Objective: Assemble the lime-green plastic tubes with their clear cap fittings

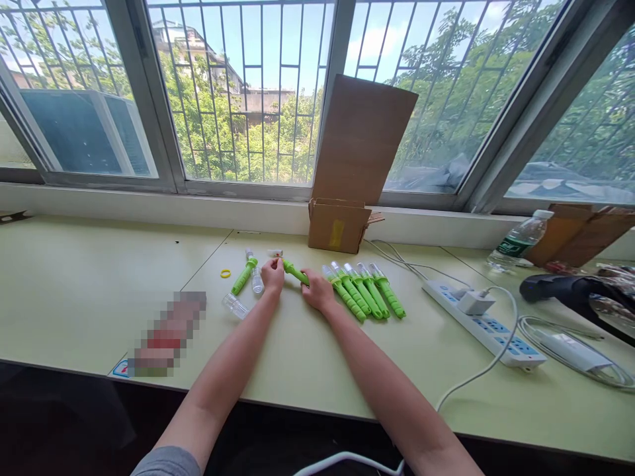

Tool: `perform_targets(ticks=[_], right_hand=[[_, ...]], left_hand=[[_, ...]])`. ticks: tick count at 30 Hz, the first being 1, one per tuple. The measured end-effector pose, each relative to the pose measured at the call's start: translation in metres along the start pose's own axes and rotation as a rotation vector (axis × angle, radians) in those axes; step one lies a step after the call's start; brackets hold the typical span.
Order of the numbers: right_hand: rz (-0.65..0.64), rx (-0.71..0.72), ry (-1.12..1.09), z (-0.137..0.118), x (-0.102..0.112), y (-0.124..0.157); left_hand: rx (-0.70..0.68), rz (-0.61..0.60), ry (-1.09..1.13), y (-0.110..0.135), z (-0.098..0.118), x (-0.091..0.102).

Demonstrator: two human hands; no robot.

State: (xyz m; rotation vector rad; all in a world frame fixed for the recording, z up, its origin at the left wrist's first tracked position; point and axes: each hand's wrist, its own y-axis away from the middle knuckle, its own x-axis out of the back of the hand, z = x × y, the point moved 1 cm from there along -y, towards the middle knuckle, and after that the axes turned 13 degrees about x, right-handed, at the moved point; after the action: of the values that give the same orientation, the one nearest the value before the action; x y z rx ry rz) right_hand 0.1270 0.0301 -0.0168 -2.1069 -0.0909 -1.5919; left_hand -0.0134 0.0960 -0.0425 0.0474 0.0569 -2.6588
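Observation:
My left hand [272,274] and my right hand [316,289] are both closed on one green ribbed handle [296,272] lying between them on the pale table [74,291]. The left fingers pinch its far end, beside a small white part [274,252]. To the right lies a row of several green handles with clear caps [364,296]. Left of my hands lie another green handle [242,277], two loose clear caps [256,281] [235,305] and a small yellow ring [225,273].
An open cardboard box [338,225] stands at the window sill behind the handles. A white power strip [483,324] with a plugged adapter and cables lies at the right. A water bottle [518,240], dark objects and more cardboard sit far right. A blurred patch [169,334] lies near the front edge.

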Motion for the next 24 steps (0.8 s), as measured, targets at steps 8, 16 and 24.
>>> perform_targets(ticks=[8,16,24], right_hand=[[0.011,0.017,-0.006,0.0006,-0.001,0.0001],[0.043,0.047,-0.019,-0.0003,0.0001,0.0005],[0.053,0.053,-0.025,-0.0027,0.0027,0.0022]], left_hand=[[-0.016,-0.057,-0.099,0.0038,0.0012,-0.0011],[-0.019,-0.028,-0.15,0.0085,0.0067,0.0006],[-0.023,-0.017,-0.164,0.0083,0.007,0.0021]])
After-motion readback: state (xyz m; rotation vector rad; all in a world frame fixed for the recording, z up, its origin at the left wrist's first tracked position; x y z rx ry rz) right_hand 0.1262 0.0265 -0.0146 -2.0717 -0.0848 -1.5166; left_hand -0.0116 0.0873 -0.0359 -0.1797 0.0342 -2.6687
